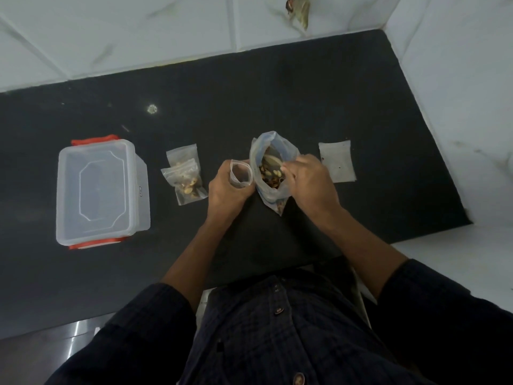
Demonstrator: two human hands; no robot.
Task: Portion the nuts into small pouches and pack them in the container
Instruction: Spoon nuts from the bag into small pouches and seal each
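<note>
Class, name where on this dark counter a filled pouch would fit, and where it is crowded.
Bare counter runs along the tiled wall; more lies before the container. Crowded: from the filled pouches past the nut bag to the flat pouches.

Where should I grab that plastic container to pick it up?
Grip the container by its two long sides, coming from above. It lies flat with its lid on, and the orange latches sit at the short ends, so leave those alone.
</note>
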